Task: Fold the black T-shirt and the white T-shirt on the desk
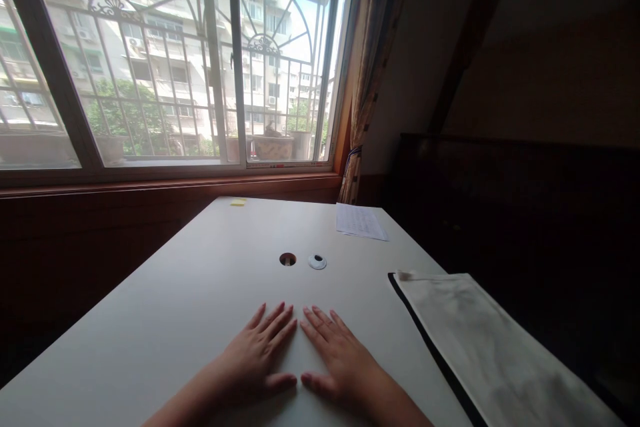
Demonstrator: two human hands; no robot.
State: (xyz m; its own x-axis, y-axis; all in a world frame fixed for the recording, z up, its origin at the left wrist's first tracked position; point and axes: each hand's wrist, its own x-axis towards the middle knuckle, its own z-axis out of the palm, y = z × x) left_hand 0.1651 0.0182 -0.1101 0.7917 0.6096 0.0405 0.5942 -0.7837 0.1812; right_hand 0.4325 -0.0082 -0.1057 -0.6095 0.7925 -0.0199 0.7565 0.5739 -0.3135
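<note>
Both palms rest flat on a white table (165,320), side by side near its front. My left hand (260,350) has its fingers stretched out and a little apart, pointing away from me. My right hand (337,353) mirrors it, with only a narrow gap between the two thumbs. Neither hand holds anything. Beyond the fingertips, a round cable hole (287,259) is cut into the tabletop. Just right of that hole lies a round white grommet cover (317,261) with a dark opening.
A greyish-white cloth item with a black edge (480,333) lies along the table's right side. Printed paper (361,221) lies at the far right corner, and a yellow sticky note (239,202) at the far left. Behind stand a barred window (240,80) and a tied curtain (363,80).
</note>
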